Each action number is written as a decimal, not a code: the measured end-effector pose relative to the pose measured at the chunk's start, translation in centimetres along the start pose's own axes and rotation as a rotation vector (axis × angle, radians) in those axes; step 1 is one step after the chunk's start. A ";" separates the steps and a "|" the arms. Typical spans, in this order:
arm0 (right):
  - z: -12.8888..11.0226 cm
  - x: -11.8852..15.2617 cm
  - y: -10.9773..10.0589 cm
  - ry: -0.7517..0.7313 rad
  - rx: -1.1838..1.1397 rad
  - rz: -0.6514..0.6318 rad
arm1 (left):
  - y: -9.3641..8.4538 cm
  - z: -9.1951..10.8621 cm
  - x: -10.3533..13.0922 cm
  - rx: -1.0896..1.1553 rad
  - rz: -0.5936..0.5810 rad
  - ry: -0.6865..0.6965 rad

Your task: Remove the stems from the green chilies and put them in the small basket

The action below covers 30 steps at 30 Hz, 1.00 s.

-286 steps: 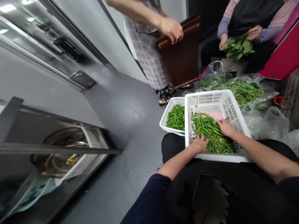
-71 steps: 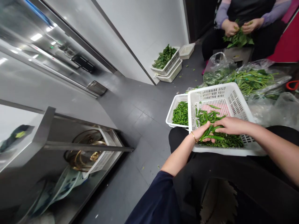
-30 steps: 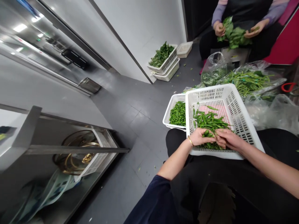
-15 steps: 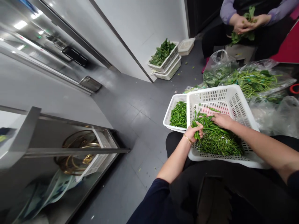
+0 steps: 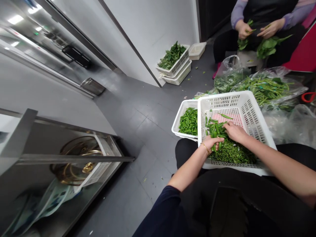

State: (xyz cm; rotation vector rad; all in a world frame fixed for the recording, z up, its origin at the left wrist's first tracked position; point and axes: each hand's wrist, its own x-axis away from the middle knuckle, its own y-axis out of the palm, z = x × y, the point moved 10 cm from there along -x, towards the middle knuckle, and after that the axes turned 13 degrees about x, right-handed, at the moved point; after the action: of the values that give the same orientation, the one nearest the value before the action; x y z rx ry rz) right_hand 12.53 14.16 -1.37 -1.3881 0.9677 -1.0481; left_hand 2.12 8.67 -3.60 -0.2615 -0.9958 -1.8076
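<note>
A large white slotted basket rests on my lap, holding whole green chillies and a heap of thin green stems. Inside its left part, my left hand is closed round several green chillies, which poke out past the fingers. Close by on the right, my right hand has its fingers bent down at the chilli pile; its fingertips are partly hidden, and what they pinch is too small to make out. Against the basket's left side stands a smaller white basket filled with green chillies.
Opposite me a seated person's hands hold leafy greens. Plastic bags of greens lie beyond the basket. Stacked white baskets with leaves stand by the wall. A metal shelf is on the left.
My left hand has moved right with its chillies, closer to my right hand. My right hand has barely shifted. Across from me, the other person's hands have come apart.
</note>
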 end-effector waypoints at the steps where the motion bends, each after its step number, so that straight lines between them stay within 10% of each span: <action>1: -0.1 -0.7 1.1 -0.033 0.055 -0.047 | -0.5 0.0 0.4 0.033 0.012 0.005; 5: -0.9 -2.7 2.5 -0.204 0.141 -0.113 | -2.5 1.3 1.3 0.074 0.079 0.109; 9: 1.0 -2.9 -0.8 -0.101 -0.137 -0.031 | -2.5 2.9 1.0 0.045 0.100 0.188; 14: 0.8 0.5 -4.4 -0.014 -0.778 -0.053 | 0.8 3.2 -0.1 0.043 0.029 0.228; 18: 1.4 3.1 -6.9 0.063 -0.524 0.237 | 2.8 1.8 0.0 0.187 -0.034 0.198; 24: 2.3 3.7 2.8 0.158 0.069 -0.304 | 1.0 -0.3 1.0 0.170 -0.015 0.037; 30: 3.3 3.2 4.3 0.162 0.031 -0.344 | 0.2 -0.2 1.5 0.119 -0.077 0.000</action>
State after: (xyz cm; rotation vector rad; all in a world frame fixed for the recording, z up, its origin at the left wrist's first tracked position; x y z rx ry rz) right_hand 16.60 11.73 -5.48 -1.4940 0.8400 -1.4435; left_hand 1.63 7.49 -2.75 -0.1520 -1.1223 -1.8097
